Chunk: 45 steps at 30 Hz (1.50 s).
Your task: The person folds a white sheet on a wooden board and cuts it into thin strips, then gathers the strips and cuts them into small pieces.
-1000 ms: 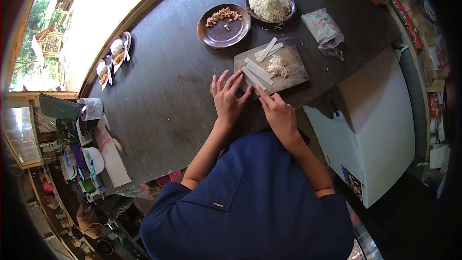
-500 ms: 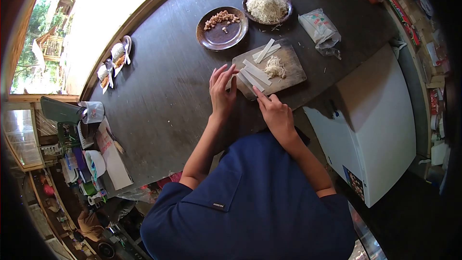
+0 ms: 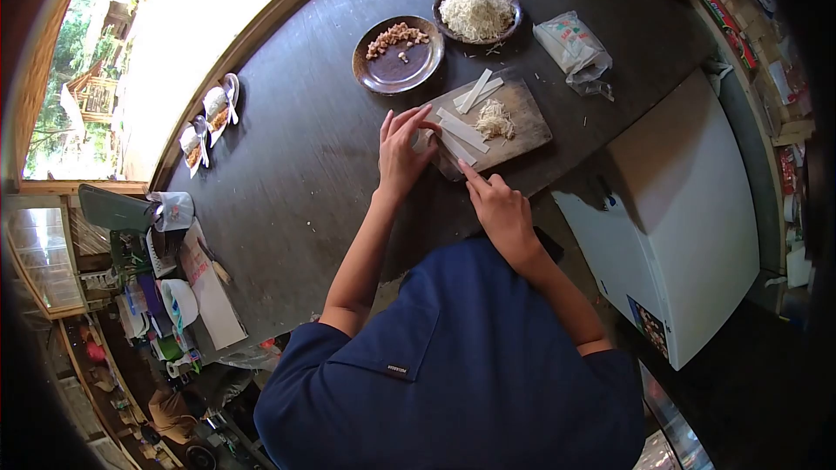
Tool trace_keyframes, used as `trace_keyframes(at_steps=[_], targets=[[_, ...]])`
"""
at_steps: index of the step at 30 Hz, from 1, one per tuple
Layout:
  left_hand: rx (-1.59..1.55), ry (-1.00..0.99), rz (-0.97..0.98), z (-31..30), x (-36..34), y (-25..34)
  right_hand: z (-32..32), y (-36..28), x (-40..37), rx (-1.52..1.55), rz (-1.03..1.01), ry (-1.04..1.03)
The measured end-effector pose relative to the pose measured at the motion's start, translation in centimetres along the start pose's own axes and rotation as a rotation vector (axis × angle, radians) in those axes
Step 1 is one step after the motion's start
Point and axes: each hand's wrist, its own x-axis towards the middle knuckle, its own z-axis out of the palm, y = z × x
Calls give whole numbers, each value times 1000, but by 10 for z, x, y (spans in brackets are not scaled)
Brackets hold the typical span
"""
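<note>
A wooden cutting board (image 3: pixel 527 135) lies on the dark table, bearing several flat pale strips (image 3: pixel 464 131) and a small heap of thin shreds (image 3: pixel 495 120). At the board's left edge, my left hand (image 3: pixel 403 157) has its fingers curled around the near end of a pale strip. My right hand (image 3: pixel 503 213) is closed at the board's near edge, its index finger stretched forward along what looks like a knife. Most of that knife is hidden under the hand. Beyond the board stand a brown plate of chopped brown pieces (image 3: pixel 396 41) and a bowl heaped with pale shreds (image 3: pixel 477 13).
Right of the bowl lies a white plastic packet (image 3: pixel 572 48). Two small dishes of food with spoons (image 3: pixel 218 109) stand by the window edge. A white appliance (image 3: pixel 688 235) is beside the table at right. Cardboard (image 3: pixel 209 287) lies at the left end.
My left hand has shifted slightly right, and its fingers have curled in over the strip's end. My right hand stays nearly in place. The view has turned a little.
</note>
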Motion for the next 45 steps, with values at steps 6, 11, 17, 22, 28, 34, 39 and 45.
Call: trace_keyframes(at_steps=[6, 11, 17, 22, 28, 34, 39, 45], targets=[[22, 29, -2, 2, -2, 1, -5, 7, -18, -38, 2, 22], [-41, 22, -6, 2, -2, -2, -7, 9, -22, -38, -1, 21], [-112, 75, 41, 2, -10, 3, -8, 8, -21, -43, 11, 10], [-51, 10, 9, 7, -14, 11, -9, 9, -22, -63, 1, 24], [-18, 21, -10, 7, -12, 12, -15, 13, -31, -65, 5, 10], [14, 22, -9, 8, -13, 11, -25, 14, -41, -37, 24, 0], [13, 27, -17, 7, -12, 13, -39, 19, -60, -17, 45, -22], [-13, 25, 16, 6, -14, 10, -53, 39, -87, 123, 94, -86]])
